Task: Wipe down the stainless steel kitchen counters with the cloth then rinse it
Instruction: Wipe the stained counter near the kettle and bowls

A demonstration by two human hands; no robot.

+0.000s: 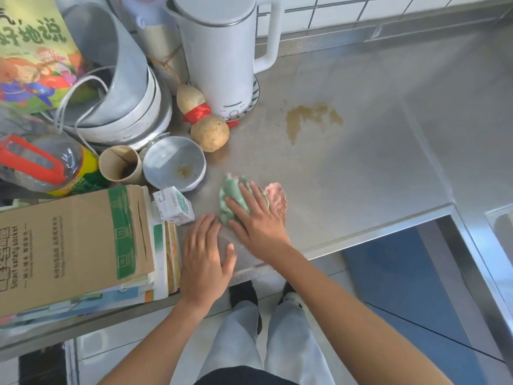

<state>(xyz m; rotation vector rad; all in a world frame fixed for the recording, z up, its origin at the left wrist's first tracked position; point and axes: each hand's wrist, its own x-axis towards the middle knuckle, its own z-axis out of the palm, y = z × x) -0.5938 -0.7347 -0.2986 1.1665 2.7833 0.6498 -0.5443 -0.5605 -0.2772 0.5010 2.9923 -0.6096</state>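
The right hand [256, 218] lies flat on the cloth [236, 197], fingers straight and spread, pressing it against the steel counter [374, 162] near the front edge. The cloth is bunched — green under the fingers, with a pink part sticking out on the far side of the hand. The left hand [204, 259] rests palm-down on the bare counter right at the front edge, just beside the right hand, fingers straight and holding nothing; its fingertips reach toward a small white carton [173, 205] lying on its side.

Toward the back of the counter, well apart from the cloth, a brown stain [308, 116] has dried on the steel. Just left of it stands a white kettle [222, 51] on its base, close to the back edge. A gourd [205, 118] tied with a red ribbon lies at the foot of the kettle. In front of the gourd sits a small grey bowl [175, 162] with a brownish smear inside, and next to that a paper cup [119, 163].

The left end of the counter is crowded — a stack of white bowls [125, 112] with a white cord [75, 98] looped over it, a colourful bag [33, 51] at the back corner, a plastic bottle [41, 165] with a red handle, and a flattened cardboard box [75, 245] on top of a pile of papers at the front edge.
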